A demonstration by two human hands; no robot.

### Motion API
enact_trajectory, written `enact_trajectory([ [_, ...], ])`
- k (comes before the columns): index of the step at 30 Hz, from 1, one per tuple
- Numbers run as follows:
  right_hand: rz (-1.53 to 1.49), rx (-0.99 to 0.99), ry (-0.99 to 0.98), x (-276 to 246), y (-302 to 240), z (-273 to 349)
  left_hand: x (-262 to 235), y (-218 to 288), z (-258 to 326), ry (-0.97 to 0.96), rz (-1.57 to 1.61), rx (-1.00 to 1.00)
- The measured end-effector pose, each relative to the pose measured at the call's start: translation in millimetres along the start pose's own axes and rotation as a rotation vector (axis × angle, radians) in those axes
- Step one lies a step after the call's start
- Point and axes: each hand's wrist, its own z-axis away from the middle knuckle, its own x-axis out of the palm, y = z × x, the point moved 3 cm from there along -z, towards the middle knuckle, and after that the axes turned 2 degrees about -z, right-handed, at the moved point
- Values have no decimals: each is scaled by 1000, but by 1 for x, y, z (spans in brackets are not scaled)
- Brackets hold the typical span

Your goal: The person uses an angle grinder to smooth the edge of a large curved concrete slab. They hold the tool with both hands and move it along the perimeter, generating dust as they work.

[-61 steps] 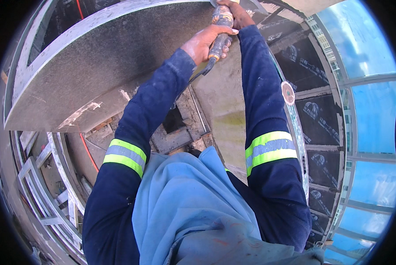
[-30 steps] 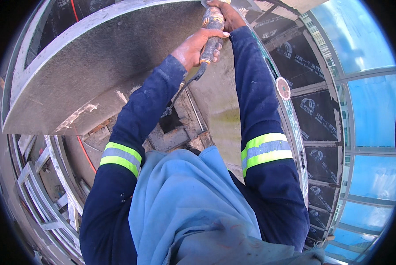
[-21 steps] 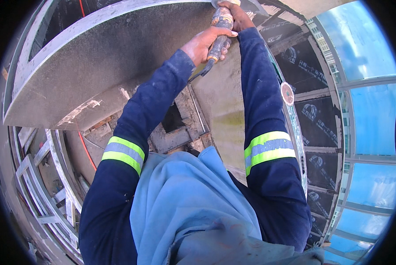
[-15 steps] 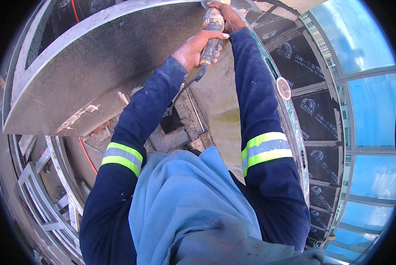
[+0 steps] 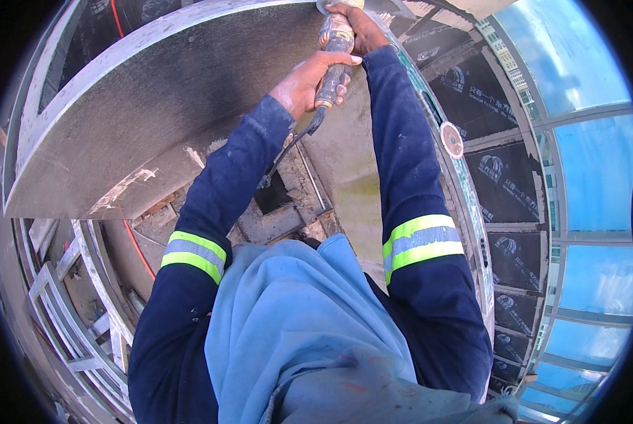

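Grey metal frame (image 5: 83,363), far left, with a red line (image 5: 137,247) running beside it. Above both, a curved panel (image 5: 168,106) closes off the space left of the tool. Black cord (image 5: 315,120) trails below the left hand (image 5: 308,80), near enough to snag, one judges. That hand is wrapped around the rear handle of the grinder (image 5: 336,34), which is at the upper edge, its working end only partly shown. The body looks stiff and fairly heavy, perhaps slippery with dust; handle and neck seem the proper holds. The right hand (image 5: 363,32) grips near its head. Farther right: a round disc (image 5: 452,140), dark boards (image 5: 511,180) and blue glass (image 5: 599,180).
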Motion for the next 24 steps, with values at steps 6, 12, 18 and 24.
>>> enact_trajectory([
  [6,-56,-36,23,-4,-14,-5,0,14,-17,-20,-50,42],
  [12,-32,-32,21,0,-2,2,-3,6,2,-51,1,-24],
  [18,-49,-88,16,-5,-8,-7,3,8,-6,-14,-33,35],
  [24,14,-68,37,-3,-6,-1,-4,7,-7,-5,-46,24],
])
